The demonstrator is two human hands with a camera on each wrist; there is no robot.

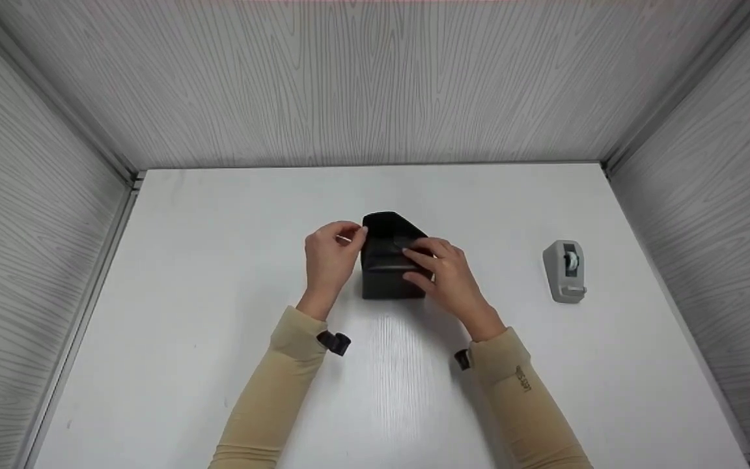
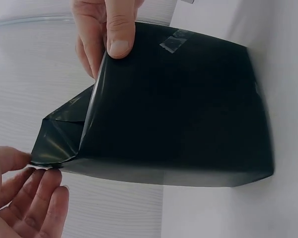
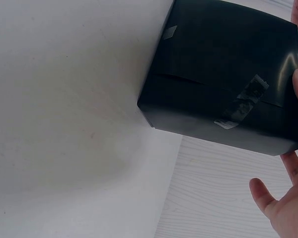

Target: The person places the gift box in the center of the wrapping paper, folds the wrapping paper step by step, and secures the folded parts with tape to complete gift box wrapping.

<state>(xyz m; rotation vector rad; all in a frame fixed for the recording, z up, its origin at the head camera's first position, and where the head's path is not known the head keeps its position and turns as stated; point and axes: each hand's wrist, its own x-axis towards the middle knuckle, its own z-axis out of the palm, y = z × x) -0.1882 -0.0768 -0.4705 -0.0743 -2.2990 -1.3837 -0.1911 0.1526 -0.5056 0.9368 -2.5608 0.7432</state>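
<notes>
A box wrapped in glossy black paper [image 1: 388, 285] stands on the table between both hands, its upper end folded into a raised flap [image 2: 57, 141]. At the flap's left corner my left hand [image 1: 331, 257] pinches the paper between thumb and fingers. My right hand [image 1: 452, 277] holds the top edge at the right; in the left wrist view its thumb [image 2: 120, 42] presses on the front face while other fingers reach behind the edge. Strips of clear tape [image 3: 243, 101] stick to the wrapping. The back of the box is hidden.
A grey tape dispenser [image 1: 565, 272] with a roll in it stands on the white table [image 1: 206, 273] to the right. Pale wood-grain panels [image 1: 362, 85] enclose the table at the back and both sides. A dark band with a small camera [image 1: 334, 342] sits on the left wrist.
</notes>
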